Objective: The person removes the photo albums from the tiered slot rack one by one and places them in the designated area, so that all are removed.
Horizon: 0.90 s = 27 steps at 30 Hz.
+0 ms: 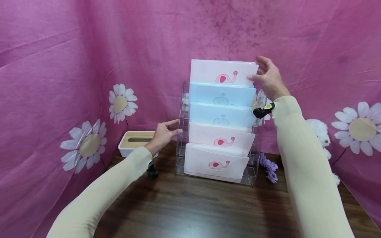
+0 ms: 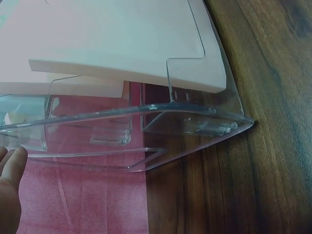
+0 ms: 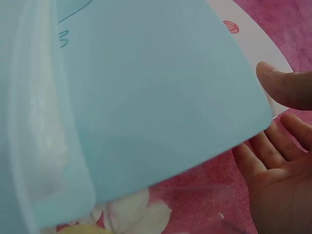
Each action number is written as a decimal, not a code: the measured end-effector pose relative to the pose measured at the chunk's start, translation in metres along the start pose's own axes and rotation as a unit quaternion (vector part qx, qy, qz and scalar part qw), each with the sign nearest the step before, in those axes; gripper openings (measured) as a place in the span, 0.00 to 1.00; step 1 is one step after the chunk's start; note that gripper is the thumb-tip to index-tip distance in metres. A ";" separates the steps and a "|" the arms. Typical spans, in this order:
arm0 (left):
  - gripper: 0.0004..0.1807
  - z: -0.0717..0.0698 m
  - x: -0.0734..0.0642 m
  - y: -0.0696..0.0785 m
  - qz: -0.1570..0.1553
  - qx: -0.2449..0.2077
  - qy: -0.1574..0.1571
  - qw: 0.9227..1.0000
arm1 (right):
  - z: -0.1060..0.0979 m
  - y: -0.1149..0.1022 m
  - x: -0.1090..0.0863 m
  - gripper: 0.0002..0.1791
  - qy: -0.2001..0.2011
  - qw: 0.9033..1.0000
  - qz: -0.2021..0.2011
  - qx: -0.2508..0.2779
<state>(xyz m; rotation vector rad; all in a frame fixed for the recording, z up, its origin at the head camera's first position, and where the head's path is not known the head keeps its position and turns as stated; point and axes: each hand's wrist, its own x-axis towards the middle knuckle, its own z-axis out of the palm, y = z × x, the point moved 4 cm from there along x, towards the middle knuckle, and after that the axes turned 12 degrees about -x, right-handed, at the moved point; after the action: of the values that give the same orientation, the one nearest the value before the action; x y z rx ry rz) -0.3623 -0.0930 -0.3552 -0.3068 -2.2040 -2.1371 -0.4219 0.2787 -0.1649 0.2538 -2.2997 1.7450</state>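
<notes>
Pink folders (image 1: 205, 71) fill three rows, blue folders (image 1: 202, 92) two; right grip (image 1: 269, 76) seemingly pinches pink, left grip (image 1: 162, 135) apart.

The left hand (image 1: 163, 135) extends forward, fingers (image 1: 172, 123) nearly straight, thumb (image 1: 176, 132) apart. The right hand (image 1: 272, 79), raised higher, pinches, its thumb (image 3: 285, 88) opposite its fingers. Below each hand, a sleeved left forearm (image 1: 111, 185) and right forearm (image 1: 302, 158) slope upward.

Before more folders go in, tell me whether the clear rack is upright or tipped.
Upright: the clear rack stands on the wooden table, its folders rising in tiers.
</notes>
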 end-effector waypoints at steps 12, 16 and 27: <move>0.28 0.006 0.002 0.000 -0.005 -0.010 0.009 1.000 | -0.001 -0.019 0.010 0.43 -0.013 0.999 0.036 0.008; 0.27 0.007 0.001 0.000 -0.006 -0.015 0.014 1.000 | 0.000 -0.021 0.012 0.39 -0.010 0.998 0.050 -0.020; 0.27 0.006 0.000 -0.002 -0.001 -0.028 0.020 0.999 | 0.008 -0.017 0.013 0.33 -0.011 0.993 0.104 -0.046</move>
<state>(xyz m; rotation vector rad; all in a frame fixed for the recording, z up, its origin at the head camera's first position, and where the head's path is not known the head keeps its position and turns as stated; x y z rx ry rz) -0.3621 -0.0871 -0.3571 -0.2633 -2.1269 -2.1896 -0.4304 0.2665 -0.1471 0.0167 -2.4916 1.7294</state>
